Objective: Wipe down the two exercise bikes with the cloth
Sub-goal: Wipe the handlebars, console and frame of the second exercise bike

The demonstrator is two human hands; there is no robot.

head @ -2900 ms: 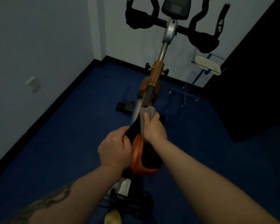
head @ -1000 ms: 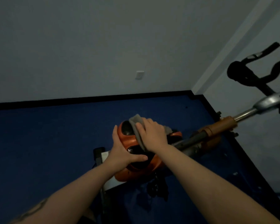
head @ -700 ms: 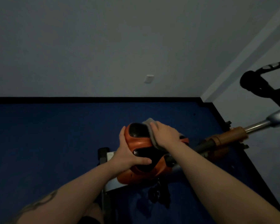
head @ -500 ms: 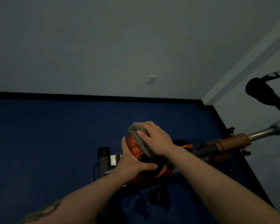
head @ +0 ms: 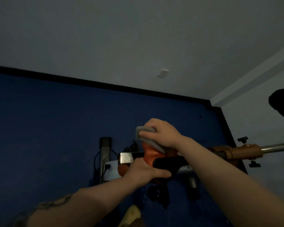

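An orange and black exercise bike saddle (head: pixel 150 157) sits below me at centre. My right hand (head: pixel 161 132) grips a folded grey cloth (head: pixel 145 135) against the far, upper edge of the saddle. My left hand (head: pixel 146 170) holds the near side of the saddle, thumb stretched along its black part. The bike's orange post (head: pixel 238 152) and silver tube (head: pixel 274 147) run off to the right. A black handlebar end (head: pixel 280 106) shows at the right edge.
Blue carpet (head: pixel 47 128) covers the floor up to a black skirting and grey walls. A white wall socket (head: pixel 162 73) sits above the skirting. The bike's rear base bar (head: pixel 105 154) and a cable lie on the floor to the left. A black pedal (head: pixel 159 195) hangs below the saddle.
The view has swung left, from along the bike to across it. My right hand has rubbed the cloth over the saddle towards its far edge. My left hand stays on the near side.
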